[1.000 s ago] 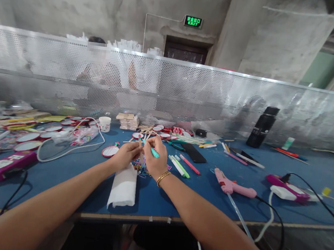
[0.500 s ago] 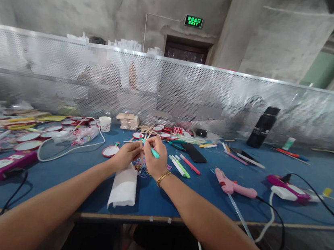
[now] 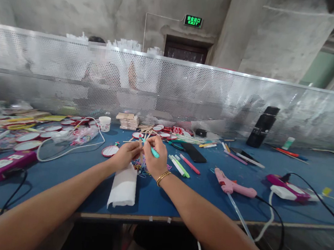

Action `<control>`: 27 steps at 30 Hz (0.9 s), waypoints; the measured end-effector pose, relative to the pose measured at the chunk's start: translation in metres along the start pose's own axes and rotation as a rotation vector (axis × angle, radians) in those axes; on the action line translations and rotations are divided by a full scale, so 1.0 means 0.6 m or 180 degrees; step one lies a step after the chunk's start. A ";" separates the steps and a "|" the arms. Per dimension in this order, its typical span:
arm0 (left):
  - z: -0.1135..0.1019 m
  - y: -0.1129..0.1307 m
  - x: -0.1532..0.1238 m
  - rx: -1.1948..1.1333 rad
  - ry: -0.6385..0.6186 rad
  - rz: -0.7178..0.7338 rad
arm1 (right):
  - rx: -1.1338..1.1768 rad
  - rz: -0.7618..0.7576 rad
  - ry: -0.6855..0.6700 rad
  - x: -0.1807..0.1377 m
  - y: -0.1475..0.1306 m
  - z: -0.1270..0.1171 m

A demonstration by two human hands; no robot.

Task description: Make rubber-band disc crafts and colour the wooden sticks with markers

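My left hand is closed on a thin wooden stick with a reddish tip, held upright over the table. In my right hand, a teal marker pen is gripped like a writing tool, its tip end close against the stick. Both hands almost touch. Below them lie a folded white paper towel and a tangle of small coloured bands, partly hidden by the hands. A round red-rimmed disc rests left of my left hand. To the right are several markers.
A pink glue gun and a purple power strip lie on the right. Another purple power strip, a paper cup and piled craft parts are on the left. Behind stand a black bottle and a perforated metal screen.
My hands stay nearly in place. The stick in my left hand shows slightly more upright beside the marker. The person behind the screen has shifted slightly.
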State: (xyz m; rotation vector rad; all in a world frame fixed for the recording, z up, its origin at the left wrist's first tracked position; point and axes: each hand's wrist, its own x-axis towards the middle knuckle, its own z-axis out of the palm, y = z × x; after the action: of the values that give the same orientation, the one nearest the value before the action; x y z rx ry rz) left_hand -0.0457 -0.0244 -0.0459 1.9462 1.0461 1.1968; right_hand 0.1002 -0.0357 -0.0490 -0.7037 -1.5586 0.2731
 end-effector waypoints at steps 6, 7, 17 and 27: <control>-0.001 0.002 0.000 -0.0065 -0.0055 -0.0011 | 0.0103 -0.0018 -0.0021 0.000 -0.002 -0.001; -0.001 0.002 0.000 -0.0064 -0.0075 -0.0007 | 0.0127 -0.0038 -0.0047 -0.001 -0.003 -0.001; 0.002 0.005 -0.002 0.0056 -0.0008 -0.0012 | 0.0026 0.0008 -0.0024 0.001 -0.001 -0.001; 0.005 0.007 -0.003 -0.0045 -0.0069 0.0024 | 0.0084 -0.0041 -0.0096 -0.001 -0.005 -0.001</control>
State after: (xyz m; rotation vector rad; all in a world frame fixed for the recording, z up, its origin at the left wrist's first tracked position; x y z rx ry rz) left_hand -0.0423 -0.0285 -0.0441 1.9497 1.0176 1.1816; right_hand 0.0997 -0.0383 -0.0477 -0.6714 -1.5851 0.2953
